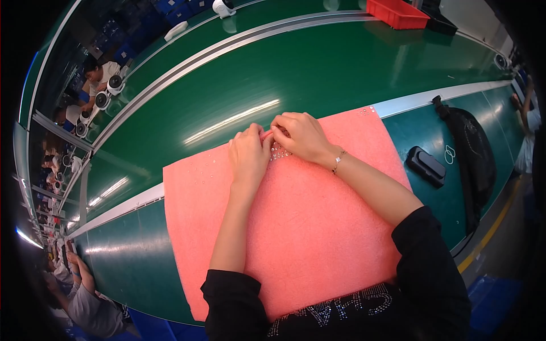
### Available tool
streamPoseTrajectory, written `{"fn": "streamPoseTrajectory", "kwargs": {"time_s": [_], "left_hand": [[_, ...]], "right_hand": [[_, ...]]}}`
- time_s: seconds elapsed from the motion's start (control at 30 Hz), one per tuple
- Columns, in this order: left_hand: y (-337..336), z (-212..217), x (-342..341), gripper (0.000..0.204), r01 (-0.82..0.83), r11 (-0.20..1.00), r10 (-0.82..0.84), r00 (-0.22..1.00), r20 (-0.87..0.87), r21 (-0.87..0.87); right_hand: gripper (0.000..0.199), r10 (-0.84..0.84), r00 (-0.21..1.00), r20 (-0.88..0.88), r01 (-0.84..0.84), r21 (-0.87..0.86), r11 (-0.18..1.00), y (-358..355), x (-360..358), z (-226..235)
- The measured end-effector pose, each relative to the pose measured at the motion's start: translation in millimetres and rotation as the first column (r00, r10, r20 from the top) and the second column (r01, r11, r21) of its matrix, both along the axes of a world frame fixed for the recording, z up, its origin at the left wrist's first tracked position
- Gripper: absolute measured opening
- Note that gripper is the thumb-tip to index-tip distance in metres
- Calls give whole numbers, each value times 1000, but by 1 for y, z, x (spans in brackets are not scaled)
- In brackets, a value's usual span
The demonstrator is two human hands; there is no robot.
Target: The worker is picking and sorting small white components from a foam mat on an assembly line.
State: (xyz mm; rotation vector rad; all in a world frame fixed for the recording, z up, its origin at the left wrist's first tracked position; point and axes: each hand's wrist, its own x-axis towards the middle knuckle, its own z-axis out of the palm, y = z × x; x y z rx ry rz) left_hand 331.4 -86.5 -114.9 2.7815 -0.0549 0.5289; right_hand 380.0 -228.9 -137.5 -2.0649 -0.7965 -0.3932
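A pink towel (318, 227) lies spread over the green table in front of me, with small shiny studs at its far middle and far right corner. At its far edge my left hand (249, 152) is closed, pinching a bit of the pink cloth. My right hand (301, 136), with a thin bracelet at the wrist, pinches the same edge right beside it. Both hands nearly touch over a cluster of clear rhinestones (278, 152). The fingertips partly hide the gripped fold.
Right of the towel lie a black case (426, 166), a white looped band (450, 154) and a black waist bag (472, 153). A red tray (397, 13) stands at the far right across the green belt (335, 62). Other people sit along the left.
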Motion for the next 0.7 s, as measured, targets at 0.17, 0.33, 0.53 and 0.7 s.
{"fn": "streamPoseTrajectory", "kwargs": {"time_s": [0.17,0.33,0.53,0.7], "left_hand": [[3,-1,-1,21,-4,999,4,1000,-5,-42],[3,2,-4,24,-27,998,28,999,16,-54],[7,2,-6,26,-25,997,28,999,44,-75],[12,-1,-9,27,5,992,1,999,53,-125]], "right_hand": [[16,9,1000,-7,-9,4,1000,2,-1,2],[16,2,1000,-26,-2,8,1000,3,-4,4],[15,15,1000,13,-16,28,999,5,-4,2],[15,9,1000,-27,-9,2,1000,8,-10,5]]}}
